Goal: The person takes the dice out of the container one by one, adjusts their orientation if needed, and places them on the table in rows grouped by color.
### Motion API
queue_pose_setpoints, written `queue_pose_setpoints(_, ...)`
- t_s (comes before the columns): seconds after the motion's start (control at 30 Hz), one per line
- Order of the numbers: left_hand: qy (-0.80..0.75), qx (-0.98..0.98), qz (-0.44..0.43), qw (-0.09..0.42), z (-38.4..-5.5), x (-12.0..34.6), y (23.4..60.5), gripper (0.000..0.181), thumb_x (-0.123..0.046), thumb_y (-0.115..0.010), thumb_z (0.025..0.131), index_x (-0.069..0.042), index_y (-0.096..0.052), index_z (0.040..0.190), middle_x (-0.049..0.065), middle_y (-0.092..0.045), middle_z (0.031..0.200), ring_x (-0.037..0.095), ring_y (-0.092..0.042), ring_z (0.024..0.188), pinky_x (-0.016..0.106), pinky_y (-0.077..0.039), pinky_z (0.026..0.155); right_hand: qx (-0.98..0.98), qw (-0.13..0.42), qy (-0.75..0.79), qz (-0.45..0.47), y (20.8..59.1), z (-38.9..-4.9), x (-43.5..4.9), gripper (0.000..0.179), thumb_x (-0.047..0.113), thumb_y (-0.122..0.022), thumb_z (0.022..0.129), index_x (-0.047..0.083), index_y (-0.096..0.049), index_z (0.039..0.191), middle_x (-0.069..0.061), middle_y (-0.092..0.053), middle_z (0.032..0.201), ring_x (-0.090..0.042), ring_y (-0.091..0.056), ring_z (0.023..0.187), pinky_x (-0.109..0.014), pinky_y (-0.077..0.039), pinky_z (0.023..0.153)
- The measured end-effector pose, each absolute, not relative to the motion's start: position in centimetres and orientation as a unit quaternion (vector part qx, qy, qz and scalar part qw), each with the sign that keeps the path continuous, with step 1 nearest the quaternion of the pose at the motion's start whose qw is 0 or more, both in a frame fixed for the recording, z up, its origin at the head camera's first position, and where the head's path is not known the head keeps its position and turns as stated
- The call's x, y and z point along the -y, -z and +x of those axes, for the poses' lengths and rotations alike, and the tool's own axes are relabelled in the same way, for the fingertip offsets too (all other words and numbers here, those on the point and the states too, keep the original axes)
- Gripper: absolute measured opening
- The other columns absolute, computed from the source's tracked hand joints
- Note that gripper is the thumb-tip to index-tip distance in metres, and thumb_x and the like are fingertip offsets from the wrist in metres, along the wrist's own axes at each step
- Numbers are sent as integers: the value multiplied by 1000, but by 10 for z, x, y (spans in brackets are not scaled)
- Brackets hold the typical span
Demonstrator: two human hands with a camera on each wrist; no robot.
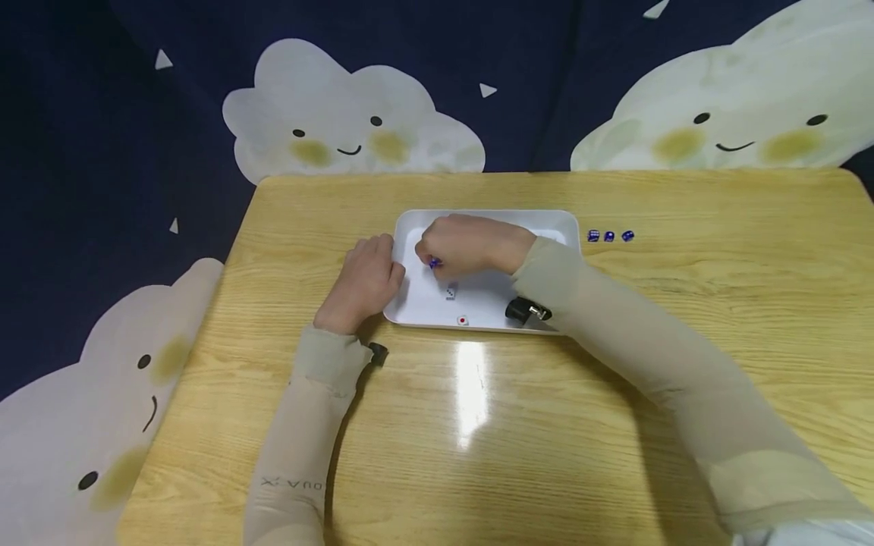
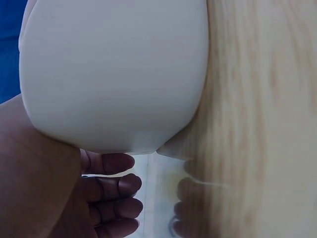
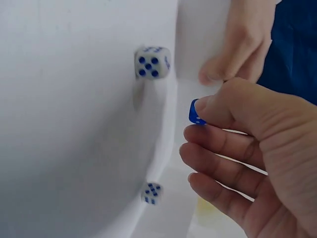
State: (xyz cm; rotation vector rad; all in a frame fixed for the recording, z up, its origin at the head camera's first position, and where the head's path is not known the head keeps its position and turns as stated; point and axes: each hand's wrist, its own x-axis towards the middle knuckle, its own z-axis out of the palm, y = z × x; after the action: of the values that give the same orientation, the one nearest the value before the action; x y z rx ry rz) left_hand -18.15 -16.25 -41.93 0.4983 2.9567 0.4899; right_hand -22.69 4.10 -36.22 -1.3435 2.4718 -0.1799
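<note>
My right hand [image 1: 471, 246] is over the white tray [image 1: 488, 327], pinching a blue die [image 3: 194, 113] between thumb and index finger. The other fingers are loosely bent beside it. Inside the tray lie a white die [image 1: 451, 292] with dark pips and, by the near wall, another white die [image 1: 462, 321] showing one red pip. At the tray's left end, my left hand [image 1: 365, 280] holds the rim. The left wrist view has the tray's outer wall [image 2: 119, 74] filling much of the frame, with curled fingers [image 2: 116, 208] partly past it.
To the right of the tray, three blue dice [image 1: 609, 236] stand in a row on the wooden table [image 1: 717, 303]. A dark curtain [image 1: 532, 91] with cloud prints hangs behind the table. A black wrist device [image 1: 522, 311] hangs under the right sleeve, over the tray.
</note>
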Motion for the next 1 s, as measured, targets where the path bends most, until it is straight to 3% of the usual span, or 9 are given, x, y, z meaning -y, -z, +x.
queue_pose_setpoints(0.3,-162,-972,158,68,-185,163,420,23,-21,-39,99,-1,-47,108,14,-50,96,35,-45,93,44,-39,86,-871,126,72,-469,349,-226,-59,4,7,-66,88,9,-69,90,-8,-69,87,-21,-56,77,-36,-49,75)
queue_pose_setpoints(1.0,-175,-971,149,66,-188,175,422,21,-19,-38,98,0,-46,103,14,-49,94,35,-46,93,45,-39,86,-885,40,131,-446,335,-209,-107,7,9,-68,90,7,-72,95,-8,-68,84,-17,-56,74,-35,-49,72)
